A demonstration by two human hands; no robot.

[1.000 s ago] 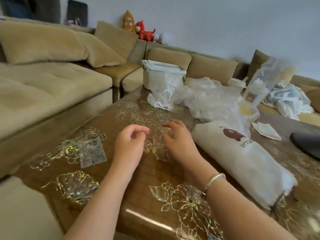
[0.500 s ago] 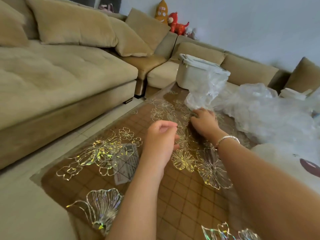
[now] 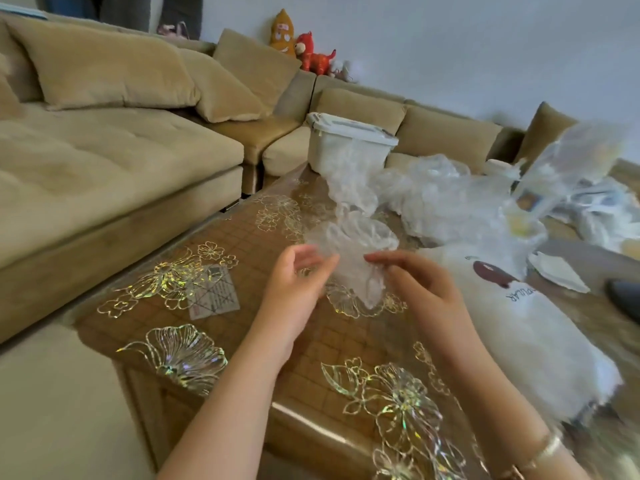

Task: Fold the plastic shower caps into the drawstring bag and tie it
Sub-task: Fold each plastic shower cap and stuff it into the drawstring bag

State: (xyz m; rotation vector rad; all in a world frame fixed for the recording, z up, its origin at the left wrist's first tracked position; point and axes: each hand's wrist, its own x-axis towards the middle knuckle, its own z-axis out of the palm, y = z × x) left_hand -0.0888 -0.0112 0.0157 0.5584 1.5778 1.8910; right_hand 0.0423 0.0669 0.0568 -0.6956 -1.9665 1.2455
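My right fingers pinch one edge of a clear shower cap, and my left fingertips touch the opposite edge, loosely curled; I cannot tell whether the left side truly grips the film or only brushes it. The cap hangs between the two hands, lifted off the table, its lower part drooping toward the tabletop. I judge it is held up like this so the thin plastic can spread and be flattened before a fold, since a crumpled cap would not go neatly into the bag.

The left hand is palm-inward, wrist straight, the forearm running back toward the lower left. The right hand is turned with its back up, fingers pointing left across the cap, and its forearm comes in from the lower right with a bracelet at the wrist.

The white bag lies on its side just right of the right hand, near enough to reach. More caps sit in a heap beyond the hands, by a lidded tub, so I take most of the folding as yet to do.
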